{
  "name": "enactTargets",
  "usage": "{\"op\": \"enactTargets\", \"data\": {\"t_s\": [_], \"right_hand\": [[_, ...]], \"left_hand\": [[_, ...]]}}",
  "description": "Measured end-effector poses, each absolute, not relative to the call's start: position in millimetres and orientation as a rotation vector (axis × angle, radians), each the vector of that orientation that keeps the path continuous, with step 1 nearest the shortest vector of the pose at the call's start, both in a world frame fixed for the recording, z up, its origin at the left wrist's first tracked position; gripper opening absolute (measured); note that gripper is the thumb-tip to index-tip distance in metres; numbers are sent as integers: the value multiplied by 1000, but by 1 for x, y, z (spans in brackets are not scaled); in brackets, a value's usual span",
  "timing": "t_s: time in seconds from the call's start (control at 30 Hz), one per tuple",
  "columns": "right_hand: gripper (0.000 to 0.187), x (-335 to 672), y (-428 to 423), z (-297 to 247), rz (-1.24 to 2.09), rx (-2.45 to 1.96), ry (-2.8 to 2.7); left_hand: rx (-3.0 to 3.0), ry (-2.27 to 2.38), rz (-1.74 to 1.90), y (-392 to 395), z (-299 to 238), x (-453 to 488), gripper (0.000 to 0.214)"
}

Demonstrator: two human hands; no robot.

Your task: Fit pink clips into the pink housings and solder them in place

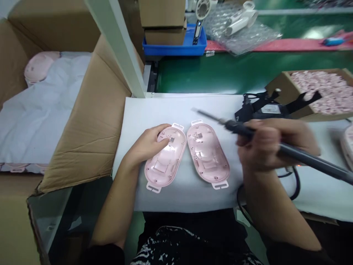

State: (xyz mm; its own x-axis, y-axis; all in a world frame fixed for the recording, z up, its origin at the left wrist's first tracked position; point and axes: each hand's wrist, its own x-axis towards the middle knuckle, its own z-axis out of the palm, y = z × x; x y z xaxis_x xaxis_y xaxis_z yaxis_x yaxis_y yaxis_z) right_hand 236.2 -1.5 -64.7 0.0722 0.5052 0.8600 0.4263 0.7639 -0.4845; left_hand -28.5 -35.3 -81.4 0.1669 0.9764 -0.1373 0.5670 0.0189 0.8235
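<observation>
Two pale pink oval plastic shells lie side by side on a white-covered work surface, hollow side up, with slotted tabs at their ends. My left hand (150, 142) grips the upper left edge of the left shell (165, 158), its thumb reaching over the inside. The right shell (208, 152) lies untouched. My right hand (271, 143), blurred by motion, is closed round a dark pen-shaped tool (239, 129) with a long thin metal tip. That tip is in the air above and right of the right shell. Behind my right hand sits a black stand (264, 105) with forked arms.
At the left, a large open cardboard box (85, 140) holds pink shells under white sheeting (52, 106). A carton of small pink parts (325, 90) stands at right. Beyond are a blue tray (175, 50), a green surface (204, 73) and a pale upright post (118, 44).
</observation>
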Motion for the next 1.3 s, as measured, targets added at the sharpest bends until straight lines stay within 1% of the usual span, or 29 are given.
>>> {"op": "enactTargets", "data": {"t_s": [0.1, 0.13, 0.17, 0.23, 0.3, 0.4, 0.5, 0.63, 0.77, 0.9, 1.03, 1.1, 1.17, 1.23, 1.3], "right_hand": [[22, 298, 12, -43, -213, -764, -1381], [26, 325, 20, -38, -309, -790, -1424], [27, 354, 30, -35, -324, -832, -1513], [32, 409, 48, -33, -409, -1013, -1840], [30, 451, 63, -36, -400, -1120, -2117], [34, 478, 75, -43, -230, -1091, -2295], [46, 477, 79, -47, -79, -1006, -2353], [46, 468, 76, -49, 40, -883, -2564], [53, 464, 63, -60, -4, -1013, -2529], [55, 469, 63, -71, -43, -1129, -2554], [55, 482, 69, -66, -166, -1097, -2538], [52, 479, 56, -59, -259, -1104, -2371], [47, 459, 27, -55, -260, -1158, -2085], [45, 421, -14, -59, -84, -1146, -1881], [42, 371, -53, -72, 286, -964, -1850]], "left_hand": [[1634, 1521, 638, -34, -78, -28, 46], [1624, 1530, 636, -34, -76, -27, 46], [1610, 1540, 632, -34, -74, -26, 45], [1578, 1558, 628, -34, -72, -24, 46], [1553, 1571, 637, -35, -71, -23, 47], [1519, 1559, 664, -36, -70, -23, 48], [1482, 1537, 682, -38, -70, -22, 49], [1465, 1542, 710, -39, -68, -20, 51], [1445, 1539, 760, -38, -69, -21, 56], [1355, 1495, 825, -38, -67, -28, 64], [1201, 1372, 894, -42, -64, -16, 69], [1178, 1382, 954, -44, -68, 4, 64], [1269, 1486, 1027, -45, -75, 28, 54], [1393, 1634, 1078, -44, -85, 50, 43], [1461, 1754, 1083, -42, -94, 64, 38]]}}
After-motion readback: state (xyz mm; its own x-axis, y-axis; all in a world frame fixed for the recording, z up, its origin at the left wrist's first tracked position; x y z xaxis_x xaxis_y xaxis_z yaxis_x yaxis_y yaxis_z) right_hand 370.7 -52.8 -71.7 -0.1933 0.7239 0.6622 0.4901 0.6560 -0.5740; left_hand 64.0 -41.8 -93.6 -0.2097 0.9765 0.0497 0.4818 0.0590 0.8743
